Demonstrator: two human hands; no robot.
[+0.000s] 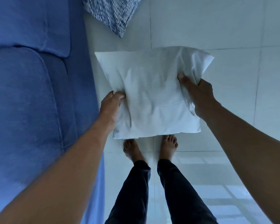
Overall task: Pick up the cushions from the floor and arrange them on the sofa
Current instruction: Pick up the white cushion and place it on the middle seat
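Gripping a white cushion (pixel 152 92) by its two side edges, both hands hold it out flat in front of the body, above the pale tiled floor (pixel 217 29). The left hand (pixel 109 106) pinches the cushion's left edge, thumb on top and fingers tucked beneath, so the fabric wrinkles around it. The right hand (pixel 196 94) clamps the right edge nearer the far corner, bunching the cover into deep folds there. The cushion's near edge hangs over the toes of two bare feet (pixel 150 147), which stand on the tiles below dark trousers (pixel 152 191).

Just to the left of the left hand runs a blue sofa (pixel 31 94), its seat cushions and front edge stretching away from the person; the white cushion sits beside it, not on it. Beyond both hands, past the far edge of the held cushion, a blue-and-white patterned cushion (pixel 113 12) lies with one corner on the floor, close against the sofa's front.
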